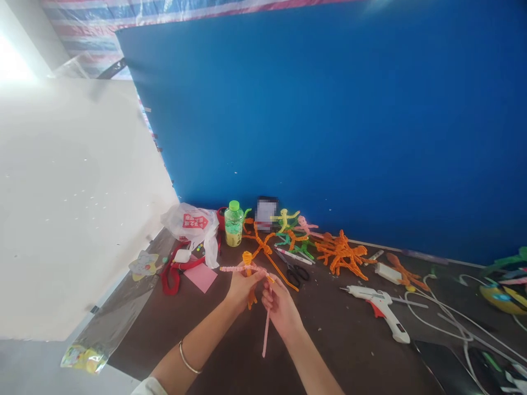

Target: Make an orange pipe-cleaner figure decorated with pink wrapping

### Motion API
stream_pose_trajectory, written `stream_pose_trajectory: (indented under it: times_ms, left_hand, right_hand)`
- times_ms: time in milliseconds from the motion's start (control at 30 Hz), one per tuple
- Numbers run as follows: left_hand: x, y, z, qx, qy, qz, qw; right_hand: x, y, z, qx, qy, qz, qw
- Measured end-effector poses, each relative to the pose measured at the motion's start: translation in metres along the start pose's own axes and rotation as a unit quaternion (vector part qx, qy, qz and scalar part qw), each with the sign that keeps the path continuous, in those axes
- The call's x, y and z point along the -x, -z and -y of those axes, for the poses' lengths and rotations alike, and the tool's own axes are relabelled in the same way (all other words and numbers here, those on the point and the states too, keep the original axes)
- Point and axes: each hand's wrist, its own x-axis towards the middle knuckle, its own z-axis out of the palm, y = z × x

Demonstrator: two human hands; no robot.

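Note:
My left hand (pixel 242 287) is closed around an orange pipe-cleaner figure (pixel 247 258); its head shows above the hand and its legs below. A pink pipe cleaner (pixel 265 336) is wound along the figure's outstretched arm on the left. Near the other arm, my right hand (pixel 282 308) pinches the same pink strand, and its straight free end hangs below the fingers. The fingertips of both hands nearly meet, and part of the winding is hidden by them. Just beyond my hands lies another orange pipe-cleaner figure (pixel 262 241), beside black-handled scissors (pixel 297 272).
A green-capped bottle (pixel 234 226), a plastic bag (pixel 193 222) and a pink paper square (pixel 201 276) lie left. At right are a pile of orange pipe-cleaner figures (pixel 343 255), a glue gun (pixel 381 307), white cables (pixel 447 318) and a dark phone-like slab (pixel 444 365). A blue board (pixel 329 120) stands behind.

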Motion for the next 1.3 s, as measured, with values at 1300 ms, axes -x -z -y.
stream_pose_trajectory:
  times_ms: [1300]
  left_hand:
    - [-0.001, 0.001, -0.019, -0.359, -0.113, 0.004, 0.927]
  right_hand:
    - [0.009, 0.012, 0.042, 0.796, 0.295, -0.004, 0.528]
